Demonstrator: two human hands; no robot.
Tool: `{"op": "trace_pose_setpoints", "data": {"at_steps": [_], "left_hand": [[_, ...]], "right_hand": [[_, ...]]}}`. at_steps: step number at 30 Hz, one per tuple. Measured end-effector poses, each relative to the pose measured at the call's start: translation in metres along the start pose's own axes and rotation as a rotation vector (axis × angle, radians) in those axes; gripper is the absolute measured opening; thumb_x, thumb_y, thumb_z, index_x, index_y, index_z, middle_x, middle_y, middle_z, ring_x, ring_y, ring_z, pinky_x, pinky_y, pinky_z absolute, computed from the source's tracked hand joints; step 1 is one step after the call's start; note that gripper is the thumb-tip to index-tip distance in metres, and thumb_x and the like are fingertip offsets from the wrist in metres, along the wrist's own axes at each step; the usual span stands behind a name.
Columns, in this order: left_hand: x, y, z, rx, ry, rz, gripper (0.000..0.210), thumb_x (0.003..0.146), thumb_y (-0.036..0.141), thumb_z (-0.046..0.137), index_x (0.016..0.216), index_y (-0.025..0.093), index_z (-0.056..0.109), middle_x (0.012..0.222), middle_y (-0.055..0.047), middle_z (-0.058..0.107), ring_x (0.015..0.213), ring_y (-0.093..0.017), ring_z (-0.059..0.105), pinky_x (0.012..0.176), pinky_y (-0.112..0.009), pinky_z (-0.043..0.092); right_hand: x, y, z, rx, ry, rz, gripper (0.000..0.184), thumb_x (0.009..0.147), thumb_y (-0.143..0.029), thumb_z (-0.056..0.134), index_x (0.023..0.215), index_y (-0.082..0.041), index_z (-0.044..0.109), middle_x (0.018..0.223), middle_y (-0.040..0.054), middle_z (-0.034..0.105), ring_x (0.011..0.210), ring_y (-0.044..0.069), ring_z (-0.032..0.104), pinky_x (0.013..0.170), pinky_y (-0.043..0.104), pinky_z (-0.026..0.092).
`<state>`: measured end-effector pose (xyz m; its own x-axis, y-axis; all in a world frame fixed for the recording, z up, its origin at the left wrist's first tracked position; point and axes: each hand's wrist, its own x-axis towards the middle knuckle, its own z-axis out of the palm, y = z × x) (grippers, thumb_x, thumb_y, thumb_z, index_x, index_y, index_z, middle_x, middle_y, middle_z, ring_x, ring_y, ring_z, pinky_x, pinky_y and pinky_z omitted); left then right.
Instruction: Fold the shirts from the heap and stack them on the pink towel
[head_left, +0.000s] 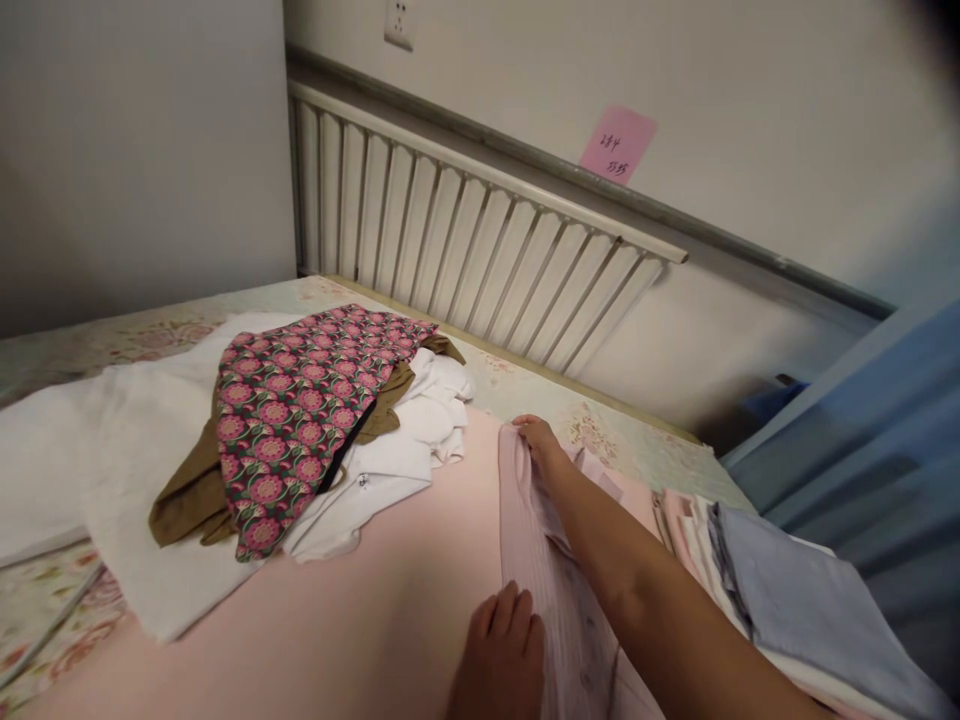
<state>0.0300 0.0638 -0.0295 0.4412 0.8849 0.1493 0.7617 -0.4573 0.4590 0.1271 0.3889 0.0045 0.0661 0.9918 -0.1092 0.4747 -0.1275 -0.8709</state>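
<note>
A pale pink-lilac striped button-up shirt (529, 530) is spread on the pink cloth, its left edge folded over. My right hand (536, 440) pinches the shirt's far left corner, and my right forearm crosses above the fabric. Closer to me, my left hand (501, 650) lies on the shirt's near left edge with its fingers stretched forward and close together. Its thumb is hidden.
Left of the shirt lies a heap with a pink floral garment (289, 415), a brown garment (187, 490) and white clothes (401, 440). Folded clothes (806, 600) are stacked at right, beside a blue curtain (870, 480). A radiator (465, 230) borders the bed's far edge.
</note>
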Motion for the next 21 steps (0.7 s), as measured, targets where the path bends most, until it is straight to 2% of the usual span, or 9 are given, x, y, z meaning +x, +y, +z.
{"op": "trace_pose_setpoints", "data": {"at_steps": [4,10,16,19,21], "left_hand": [[0.0008,0.0009,-0.0011,0.009,-0.013,-0.017,0.039,0.095,0.026,0.037,0.13,0.018,0.054,0.142,-0.009,0.049,0.136,-0.028,0.037,0.107,-0.046,0.037],[-0.0002,0.0009,0.0016,0.046,0.012,0.001,0.04,0.096,0.027,0.037,0.132,0.019,0.052,0.144,-0.01,0.047,0.135,-0.03,0.037,0.106,-0.047,0.037],[-0.0002,-0.0004,0.0054,0.055,-0.003,0.01,0.042,0.096,0.028,0.036,0.133,0.018,0.051,0.145,-0.01,0.045,0.136,-0.03,0.036,0.106,-0.047,0.037],[-0.0001,-0.0001,0.0065,0.051,0.004,0.009,0.042,0.095,0.026,0.037,0.134,0.018,0.05,0.146,-0.01,0.044,0.137,-0.03,0.034,0.107,-0.048,0.035],[-0.0001,0.0003,0.0056,0.045,0.008,0.003,0.042,0.094,0.025,0.038,0.134,0.019,0.05,0.145,-0.01,0.045,0.137,-0.029,0.034,0.107,-0.047,0.036]], "right_hand": [[-0.0033,-0.0002,0.0004,0.004,-0.03,0.057,0.035,0.091,-0.035,0.059,0.121,-0.017,0.055,0.122,0.0082,0.056,0.1,0.021,0.06,0.083,0.04,0.053],[-0.0058,0.0011,-0.003,-0.036,-0.044,0.032,0.035,0.091,-0.035,0.059,0.12,-0.017,0.055,0.121,0.0081,0.057,0.1,0.02,0.06,0.082,0.04,0.053],[-0.0009,-0.0001,-0.0032,-0.196,-0.011,-0.104,0.03,0.089,-0.034,0.061,0.113,-0.015,0.059,0.115,0.0069,0.06,0.092,0.018,0.061,0.076,0.035,0.053],[-0.0005,-0.0038,-0.0035,-0.303,0.03,-0.215,0.016,0.086,-0.021,0.057,0.098,-0.015,0.067,0.095,0.0029,0.067,0.082,0.015,0.061,0.074,0.03,0.05],[-0.0018,-0.0057,-0.0029,-0.377,0.06,-0.291,0.022,0.081,-0.011,0.051,0.091,-0.017,0.07,0.085,0.0007,0.068,0.08,0.015,0.061,0.075,0.026,0.046]]}}
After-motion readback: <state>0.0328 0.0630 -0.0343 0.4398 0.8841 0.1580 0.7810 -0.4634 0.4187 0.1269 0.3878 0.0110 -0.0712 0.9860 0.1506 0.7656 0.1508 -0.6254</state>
